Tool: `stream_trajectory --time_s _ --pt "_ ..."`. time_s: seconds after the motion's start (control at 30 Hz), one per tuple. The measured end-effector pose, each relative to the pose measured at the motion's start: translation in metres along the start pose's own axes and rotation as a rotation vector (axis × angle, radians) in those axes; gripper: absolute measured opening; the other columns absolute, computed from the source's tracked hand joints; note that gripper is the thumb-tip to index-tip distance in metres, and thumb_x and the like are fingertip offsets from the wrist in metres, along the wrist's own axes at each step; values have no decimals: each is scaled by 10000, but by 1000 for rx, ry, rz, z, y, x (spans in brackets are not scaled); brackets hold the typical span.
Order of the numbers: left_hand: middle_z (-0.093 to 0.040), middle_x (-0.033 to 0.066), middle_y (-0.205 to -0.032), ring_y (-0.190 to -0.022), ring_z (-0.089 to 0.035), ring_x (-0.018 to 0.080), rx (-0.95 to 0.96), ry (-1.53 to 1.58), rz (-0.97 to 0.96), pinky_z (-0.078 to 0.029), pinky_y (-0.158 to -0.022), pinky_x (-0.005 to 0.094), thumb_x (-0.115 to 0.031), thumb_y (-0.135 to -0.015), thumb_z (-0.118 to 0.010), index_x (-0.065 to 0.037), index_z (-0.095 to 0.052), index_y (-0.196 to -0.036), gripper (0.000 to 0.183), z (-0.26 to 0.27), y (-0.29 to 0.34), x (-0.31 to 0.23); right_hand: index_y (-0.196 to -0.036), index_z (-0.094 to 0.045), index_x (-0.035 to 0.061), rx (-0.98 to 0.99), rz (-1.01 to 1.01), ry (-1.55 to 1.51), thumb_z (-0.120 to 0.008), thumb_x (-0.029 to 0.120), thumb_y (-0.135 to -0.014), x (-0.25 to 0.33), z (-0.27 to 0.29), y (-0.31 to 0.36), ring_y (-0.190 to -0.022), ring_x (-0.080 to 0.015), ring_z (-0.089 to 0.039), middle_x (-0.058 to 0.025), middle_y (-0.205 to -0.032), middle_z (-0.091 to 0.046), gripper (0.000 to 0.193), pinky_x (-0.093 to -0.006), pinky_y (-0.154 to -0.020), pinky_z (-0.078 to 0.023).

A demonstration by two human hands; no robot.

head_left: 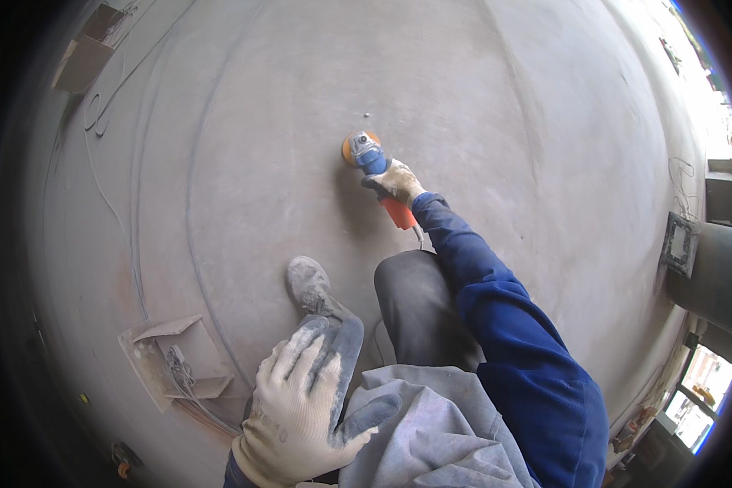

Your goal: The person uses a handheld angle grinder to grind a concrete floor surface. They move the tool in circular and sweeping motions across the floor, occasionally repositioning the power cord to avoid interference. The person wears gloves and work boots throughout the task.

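Note:
My right hand (400,181), in a dusty white glove, is wrapped round the body of an angle grinder (372,158). The grinder has a blue and orange housing and a grey metal head, and its orange disc (348,151) lies against or just over the dusty grey floor (285,146); which of the two, I cannot tell. A pale cord (419,236) leaves its rear end. Low in the view, my left hand (301,411), in a white glove with grey fingertips, holds nothing. Its fingers are stretched out above my left leg, near my grey clothing.
Cables (191,187) run along the floor at left. Below them, an opened cardboard box (195,388) holds bundled wire. Another brown box (85,61) stands far left. Beside a grey cylindrical container (712,260) at right is a dusty square frame (680,244). A small pale bit (367,115) lies beyond the disc.

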State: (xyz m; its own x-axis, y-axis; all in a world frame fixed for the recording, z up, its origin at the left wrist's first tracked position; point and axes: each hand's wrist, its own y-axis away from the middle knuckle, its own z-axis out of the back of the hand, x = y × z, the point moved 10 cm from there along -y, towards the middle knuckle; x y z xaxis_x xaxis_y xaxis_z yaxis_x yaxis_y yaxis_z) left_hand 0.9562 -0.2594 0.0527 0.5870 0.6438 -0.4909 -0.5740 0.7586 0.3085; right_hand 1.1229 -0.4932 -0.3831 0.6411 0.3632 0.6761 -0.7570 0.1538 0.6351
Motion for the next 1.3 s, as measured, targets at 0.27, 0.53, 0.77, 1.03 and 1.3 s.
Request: stream_trajectory --time_s 0.27,0.53,0.77,1.03,1.3 --pt "-511 280 -1595 -1452 -484 514 25 116 154 -384 -1202 602 -583 -811 -822 32 -455 -1600 1065 -7 27 24 -938 -743 -53 -219 63 -336 -903 287 -826 -24 70 -39 -646 -234 -756 -128 -752 -746 392 -381 -613 -627" --pt "-550 295 -1533 -1417 -515 499 53 135 224 -396 -1174 601 -603 -725 -851 30 -523 -1557 1096 -14 43 38 -1049 -709 -82 -411 -36 -566 -899 283 -832 -46 143 -63 -649 -285 -746 -151 -807 -731 465 -423 -616 -637" --pt "-554 293 -1533 -1417 -522 489 -26 111 188 -417 -1148 610 -581 -726 -868 46 -566 -1487 1031 -1 38 32 -1036 -771 -18 -108 74 -118 -928 364 -773 17 48 -61 -698 -230 -765 -127 -823 -772 490 -385 -670 -625" --pt "-551 287 -1561 -1424 -529 496 -78 248 355 -416 -1192 580 -463 -904 -807 57 -486 -1569 904 -8 64 68 -1075 -725 -92 -412 -50 -563 -902 268 -815 -26 172 -95 -680 -296 -766 -176 -835 -756 478 -425 -640 -638" --pt "-717 232 -1362 -1281 -684 438 -174 224 287 -557 -1005 543 -210 -941 -673 35 -643 -1404 525 -6 65 71 -1012 -735 -67 -287 56 -457 -900 302 -832 51 101 -125 -696 -275 -759 -154 -835 -745 442 -408 -660 -635"
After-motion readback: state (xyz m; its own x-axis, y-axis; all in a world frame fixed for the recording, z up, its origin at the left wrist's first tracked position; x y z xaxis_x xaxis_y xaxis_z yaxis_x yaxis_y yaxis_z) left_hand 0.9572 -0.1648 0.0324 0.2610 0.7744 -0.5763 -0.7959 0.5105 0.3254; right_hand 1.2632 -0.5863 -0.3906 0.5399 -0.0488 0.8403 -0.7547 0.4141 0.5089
